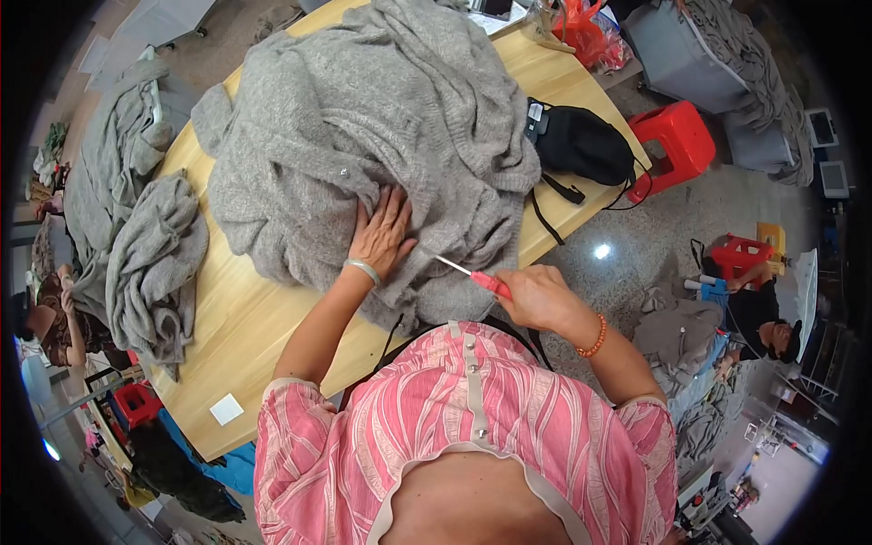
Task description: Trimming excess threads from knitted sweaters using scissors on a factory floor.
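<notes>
No word, number, brand or sign is reading clearly anywhere. A small pale label (536, 112) is sitting on the dark device (532, 127) beside the black pouch (586, 145), near the right edge of the counter (245, 363); any marks on it are showing too small to make out. A white sheet (510, 15) is lying at the counter's far edge, partly covered and cut off by the picture's rim, and whether it is carrying print cannot be told.
</notes>
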